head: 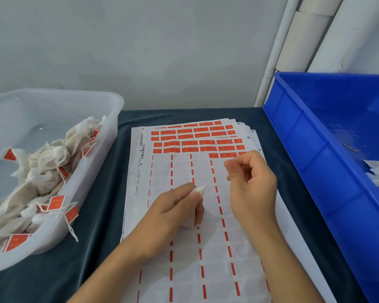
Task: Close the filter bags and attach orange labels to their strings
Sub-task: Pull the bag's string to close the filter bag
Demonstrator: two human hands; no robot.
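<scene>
Both hands are working low over the label sheet: the left hand is gripping a small white filter bag by its gathered neck, and the right hand is pinching the bag's string, which is running taut between them. Thin and soft, the bag probably wants holding at the neck, with a gentle pull. Orange labels are sitting at the sheet's far end. Finished bags are filling the clear tub at left; a blue crate is standing at right on the dark-clothed desk, against a pale wall.
</scene>
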